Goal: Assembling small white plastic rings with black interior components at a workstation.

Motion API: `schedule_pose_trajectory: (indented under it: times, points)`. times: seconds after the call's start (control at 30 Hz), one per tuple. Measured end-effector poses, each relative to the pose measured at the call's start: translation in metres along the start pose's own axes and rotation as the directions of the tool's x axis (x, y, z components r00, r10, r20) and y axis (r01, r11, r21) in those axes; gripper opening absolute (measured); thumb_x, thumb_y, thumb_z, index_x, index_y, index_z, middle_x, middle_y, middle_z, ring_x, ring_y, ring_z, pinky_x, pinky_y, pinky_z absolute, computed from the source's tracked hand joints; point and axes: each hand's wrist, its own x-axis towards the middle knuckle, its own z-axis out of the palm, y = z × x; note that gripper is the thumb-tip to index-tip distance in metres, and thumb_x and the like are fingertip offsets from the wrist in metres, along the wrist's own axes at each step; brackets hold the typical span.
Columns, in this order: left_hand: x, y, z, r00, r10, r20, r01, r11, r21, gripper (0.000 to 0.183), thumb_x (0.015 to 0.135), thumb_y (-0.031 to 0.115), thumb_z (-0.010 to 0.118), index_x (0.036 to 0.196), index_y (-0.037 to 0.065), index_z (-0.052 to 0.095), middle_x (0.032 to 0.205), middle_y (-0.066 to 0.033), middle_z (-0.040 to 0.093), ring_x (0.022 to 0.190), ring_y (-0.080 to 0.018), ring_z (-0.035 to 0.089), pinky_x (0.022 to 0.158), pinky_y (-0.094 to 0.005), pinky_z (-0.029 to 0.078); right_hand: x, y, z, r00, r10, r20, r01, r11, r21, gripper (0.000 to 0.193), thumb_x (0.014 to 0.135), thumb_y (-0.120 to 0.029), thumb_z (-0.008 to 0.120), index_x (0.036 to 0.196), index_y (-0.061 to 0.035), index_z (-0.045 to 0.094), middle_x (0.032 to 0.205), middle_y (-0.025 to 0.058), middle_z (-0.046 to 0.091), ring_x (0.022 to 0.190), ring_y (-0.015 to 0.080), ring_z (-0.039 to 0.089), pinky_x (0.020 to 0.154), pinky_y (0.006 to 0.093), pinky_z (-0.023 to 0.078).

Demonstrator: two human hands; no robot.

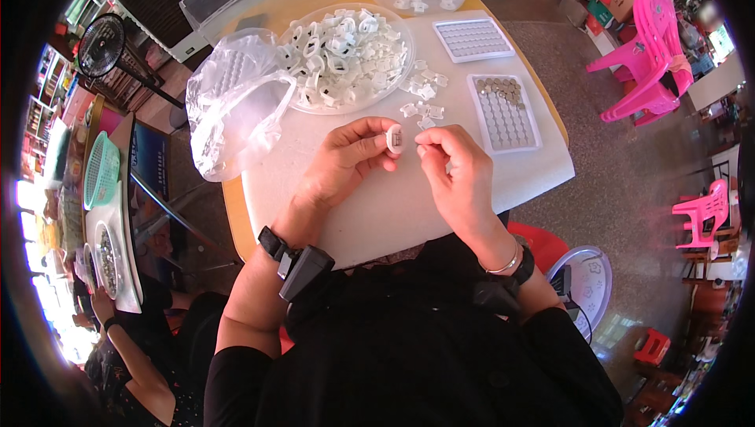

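Left hand: grip closed on a small white plastic piece, held between thumb and fingertips, raised over the white sheet on the tabletop. Right hand: grip narrow, thumb and forefinger drawn together just right of the piece, apart from it; cannot tell whether anything sits between them. Loose white parts lie beyond both hands; tray of round discs near, to the right.
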Motion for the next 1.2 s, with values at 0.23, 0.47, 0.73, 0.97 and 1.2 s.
schedule_pose_trajectory:
  times: [0.23, 0.47, 0.73, 0.97, 1.2]
  points:
    - [0.001, 0.001, 0.0, 1.0, 0.023, -0.019, -0.023, 0.999, -0.024, 0.026, 0.092, 0.007, 0.056, 0.116, -0.003, 0.055, 0.102, -0.0086, 0.061, 0.087, -0.0165, 0.059, 0.079, -0.0285, 0.05, -0.005, 0.027, 0.003, 0.995, -0.099, -0.003, 0.093, 0.943, -0.321, 0.02, 0.074, 0.004, 0.063, 0.093, -0.003, 0.061, 0.084, 0.0109, 0.057, 0.069, 0.0292, 0.059, 0.061, 0.0373, 0.049]
    - [0.002, -0.004, 0.0, 0.999, 0.025, 0.029, -0.026, 0.999, 0.032, 0.027, 0.093, 0.005, 0.055, 0.119, 0.0, 0.054, 0.105, -0.0074, 0.059, 0.094, -0.0167, 0.059, 0.085, -0.0292, 0.049, -0.004, 0.002, 0.014, 0.988, 0.147, 0.056, -0.155, 0.967, 0.201, 0.013, 0.083, -0.003, 0.065, 0.095, -0.0027, 0.061, 0.087, 0.0075, 0.058, 0.068, 0.0157, 0.059, 0.056, 0.0309, 0.048]
    - [0.003, -0.011, -0.005, 0.998, 0.067, 0.003, -0.067, 0.998, 0.005, 0.015, 0.093, 0.004, 0.056, 0.107, 0.0, 0.058, 0.106, -0.0078, 0.06, 0.098, -0.0152, 0.059, 0.088, -0.0287, 0.049, -0.01, -0.002, 0.021, 0.999, 0.049, -0.024, -0.046, 0.994, 0.101, 0.02, 0.08, -0.002, 0.068, 0.098, -0.0019, 0.06, 0.086, 0.0063, 0.058, 0.066, 0.0148, 0.056, 0.057, 0.0277, 0.048]
    - [0.002, -0.011, -0.001, 0.992, 0.129, -0.019, -0.125, 0.984, 0.124, 0.012, 0.09, 0.001, 0.058, 0.102, 0.001, 0.059, 0.103, -0.0077, 0.062, 0.095, -0.0151, 0.06, 0.086, -0.0281, 0.05, -0.01, 0.005, 0.032, 0.993, -0.045, -0.113, 0.048, 0.999, 0.019, 0.026, 0.073, 0.002, 0.068, 0.095, -0.0041, 0.057, 0.084, 0.0069, 0.057, 0.064, 0.0208, 0.057, 0.055, 0.0302, 0.048]
    - [0.002, -0.011, 0.001, 0.991, 0.136, -0.013, -0.133, 0.981, 0.142, 0.013, 0.09, 0.002, 0.058, 0.103, 0.001, 0.06, 0.101, -0.0073, 0.063, 0.093, -0.0146, 0.061, 0.085, -0.0278, 0.05, -0.011, 0.006, 0.03, 0.996, -0.046, -0.081, 0.05, 0.998, 0.046, 0.026, 0.071, 0.004, 0.069, 0.091, -0.0041, 0.054, 0.084, 0.007, 0.056, 0.065, 0.02, 0.057, 0.056, 0.03, 0.049]
